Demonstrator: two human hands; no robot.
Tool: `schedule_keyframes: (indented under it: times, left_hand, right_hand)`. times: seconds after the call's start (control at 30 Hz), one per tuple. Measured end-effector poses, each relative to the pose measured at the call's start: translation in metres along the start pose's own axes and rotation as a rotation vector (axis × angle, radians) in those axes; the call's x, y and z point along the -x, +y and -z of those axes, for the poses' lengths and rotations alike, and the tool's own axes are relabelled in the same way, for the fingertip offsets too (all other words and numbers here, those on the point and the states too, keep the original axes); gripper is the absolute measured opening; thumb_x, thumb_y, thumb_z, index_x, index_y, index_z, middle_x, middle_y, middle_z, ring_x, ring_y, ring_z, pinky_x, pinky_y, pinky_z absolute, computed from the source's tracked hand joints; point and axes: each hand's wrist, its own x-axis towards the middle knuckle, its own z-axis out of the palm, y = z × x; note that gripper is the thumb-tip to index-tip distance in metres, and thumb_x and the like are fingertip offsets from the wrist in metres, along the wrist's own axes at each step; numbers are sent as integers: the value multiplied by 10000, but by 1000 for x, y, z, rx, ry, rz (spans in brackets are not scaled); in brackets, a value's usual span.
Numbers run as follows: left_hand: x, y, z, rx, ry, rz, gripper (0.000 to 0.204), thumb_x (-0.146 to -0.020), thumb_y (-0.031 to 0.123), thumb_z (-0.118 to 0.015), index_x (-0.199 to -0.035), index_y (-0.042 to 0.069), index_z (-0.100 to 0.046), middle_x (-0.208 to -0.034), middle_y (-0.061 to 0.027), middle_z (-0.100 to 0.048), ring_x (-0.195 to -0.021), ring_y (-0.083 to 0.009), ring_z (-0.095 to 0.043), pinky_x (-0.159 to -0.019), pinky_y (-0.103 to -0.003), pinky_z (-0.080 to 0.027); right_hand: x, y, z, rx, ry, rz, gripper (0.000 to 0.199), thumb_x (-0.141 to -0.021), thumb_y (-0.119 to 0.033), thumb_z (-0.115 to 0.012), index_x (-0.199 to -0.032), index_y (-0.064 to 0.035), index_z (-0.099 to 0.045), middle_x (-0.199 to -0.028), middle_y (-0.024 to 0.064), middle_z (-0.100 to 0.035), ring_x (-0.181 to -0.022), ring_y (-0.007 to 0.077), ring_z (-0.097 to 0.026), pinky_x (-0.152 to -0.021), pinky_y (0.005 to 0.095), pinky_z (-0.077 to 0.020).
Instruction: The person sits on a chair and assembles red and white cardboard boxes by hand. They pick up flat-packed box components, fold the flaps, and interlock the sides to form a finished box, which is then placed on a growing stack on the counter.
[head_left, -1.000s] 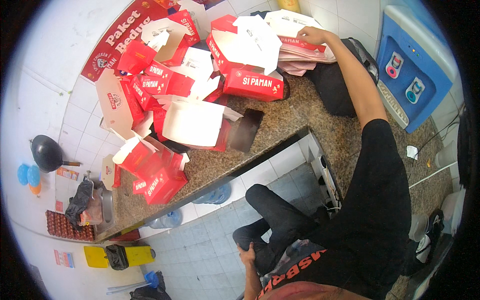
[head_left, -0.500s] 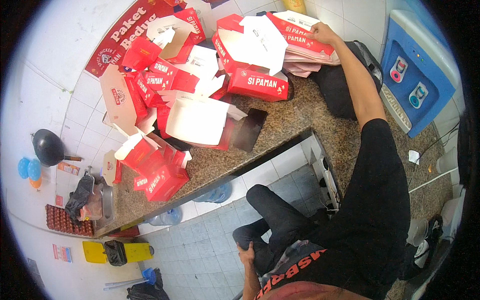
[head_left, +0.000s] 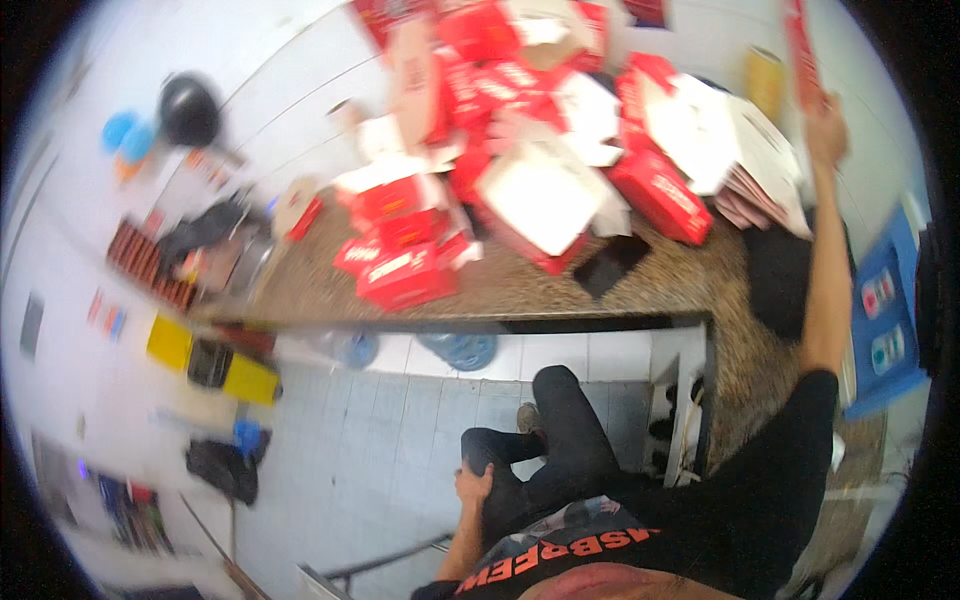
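My right hand (head_left: pixel 826 132) is raised at the far right end of the counter, closed on a flat red carton (head_left: pixel 800 45) seen nearly edge-on and partly cut off by the top of the picture. Below and left of it lies a stack of flat cartons (head_left: pixel 752 200), white on top with pinkish edges. My left hand (head_left: pixel 473 484) rests on my leg near the knee with nothing in it, thumb apart from the fingers. Several folded red-and-white food boxes (head_left: pixel 540 195) stand heaped on the counter, many with lids up. The picture is blurred by motion.
The granite counter (head_left: pixel 330 285) holds a dark phone (head_left: pixel 610 265) near its front edge. A black bag (head_left: pixel 785 275) and a blue water dispenser (head_left: pixel 885 320) are at the right. A yellow cylinder (head_left: pixel 765 85) stands behind. Water jugs (head_left: pixel 460 348) sit below; a yellow bin (head_left: pixel 250 380) stands left.
My right hand has lifted a flat red carton off the stack, up and to the right. The view has turned, shifting the counter and boxes. My left hand stays on my leg.
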Motion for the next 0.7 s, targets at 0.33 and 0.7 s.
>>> schedule_keyframes:
  times: [0.33, 0.7]
  left_hand:
    - [85, 107, 232, 535, 487, -574, 758, -769, 305, -861, -1371, 1, -515, -1352, -231, -573, -1263, -398, -550, -1064, -449, -431]
    - [143, 51, 325, 374, -163, -700, 185, -810, 114, -756, -976, 61, -692, -902, -109, -711, -830, -296, -671, -719, -400, -496]
  right_hand:
    - [223, -327, 228, -1055, -599, 1110, 291, -745, 87, -607, -1010, -21, -663, -960, 137, -695, -846, 266, -669, -705, 385, -510]
    - [472, -356, 263, -1274, -2090, 1015, 189, -841, -30, -702, -1027, -61, -687, -918, 79, -682, -914, 294, -650, -792, 388, -473]
